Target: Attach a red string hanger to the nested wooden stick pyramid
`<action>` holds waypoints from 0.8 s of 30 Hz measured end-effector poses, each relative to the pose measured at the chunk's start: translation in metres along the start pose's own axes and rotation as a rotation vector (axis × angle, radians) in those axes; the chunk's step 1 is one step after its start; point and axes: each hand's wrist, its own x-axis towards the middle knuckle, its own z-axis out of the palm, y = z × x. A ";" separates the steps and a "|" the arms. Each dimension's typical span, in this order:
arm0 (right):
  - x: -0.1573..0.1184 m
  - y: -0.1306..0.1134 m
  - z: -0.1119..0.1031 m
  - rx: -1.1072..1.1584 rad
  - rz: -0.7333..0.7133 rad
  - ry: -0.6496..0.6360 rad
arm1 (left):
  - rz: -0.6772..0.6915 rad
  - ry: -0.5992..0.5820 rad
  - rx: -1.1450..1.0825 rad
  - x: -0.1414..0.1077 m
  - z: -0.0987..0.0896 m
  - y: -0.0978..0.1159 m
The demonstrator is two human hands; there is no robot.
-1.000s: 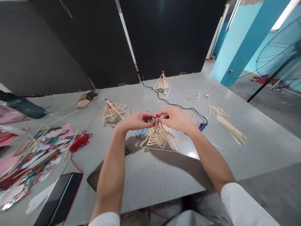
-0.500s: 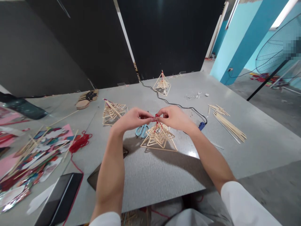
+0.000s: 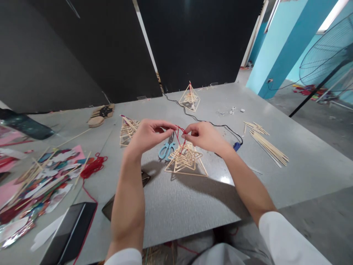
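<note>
Between my hands runs a red string (image 3: 180, 128), pinched by the fingertips on both sides. It hangs down to a tiered pyramid of thin wooden sticks (image 3: 184, 162) standing on the grey table. My left hand (image 3: 153, 135) holds the string at the left, with thumb and forefinger together. My right hand (image 3: 202, 136) pinches it at the right, just above the pyramid. Light-blue scissors (image 3: 167, 150) lie on the table beside the pyramid, below my left hand. Another stick pyramid (image 3: 128, 130) is partly hidden behind my left hand.
A third pyramid (image 3: 190, 97) stands at the back near a black cable (image 3: 204, 120). Loose sticks (image 3: 268, 147) lie at the right. A red yarn bundle (image 3: 93, 165), paper scraps (image 3: 55, 173) and a dark case (image 3: 70, 233) are at the left.
My hands have moved a little apart, my left hand shifting left and up, so the red string between them shows as open loops. More of the scissors is visible.
</note>
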 end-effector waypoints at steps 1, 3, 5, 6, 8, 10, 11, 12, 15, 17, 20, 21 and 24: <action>0.000 0.000 0.000 0.013 0.007 -0.003 | 0.002 -0.003 -0.035 0.001 0.000 -0.001; -0.001 -0.001 -0.001 0.034 0.021 -0.006 | -0.004 -0.035 -0.131 0.002 0.001 -0.003; -0.002 -0.001 -0.001 0.049 0.024 -0.004 | -0.019 -0.074 -0.216 0.002 0.001 -0.004; -0.002 -0.001 -0.001 0.054 0.022 -0.003 | -0.022 -0.080 -0.239 0.002 0.002 -0.004; -0.002 -0.001 -0.001 0.062 0.019 -0.003 | -0.024 -0.058 -0.251 0.002 0.004 -0.004; -0.002 0.000 -0.002 0.066 0.016 -0.001 | -0.020 -0.014 -0.259 0.001 0.007 -0.003; -0.002 0.001 -0.002 0.066 0.011 0.002 | -0.016 0.004 -0.271 0.001 0.008 -0.002; -0.002 0.001 -0.002 0.064 0.005 0.004 | -0.013 0.015 -0.286 0.000 0.010 -0.001; -0.002 0.002 -0.003 0.046 -0.012 0.009 | -0.015 0.028 -0.321 -0.001 0.014 0.004; -0.002 0.003 -0.004 0.047 -0.015 0.006 | -0.014 0.042 -0.335 -0.001 0.017 0.007; -0.002 0.004 -0.004 0.067 -0.020 -0.004 | -0.001 0.055 -0.352 0.000 0.021 0.008; -0.003 0.004 -0.004 0.072 -0.022 -0.008 | 0.000 0.052 -0.356 0.000 0.022 0.008; -0.003 0.004 -0.004 0.076 -0.026 -0.018 | -0.001 0.045 -0.353 0.002 0.025 0.007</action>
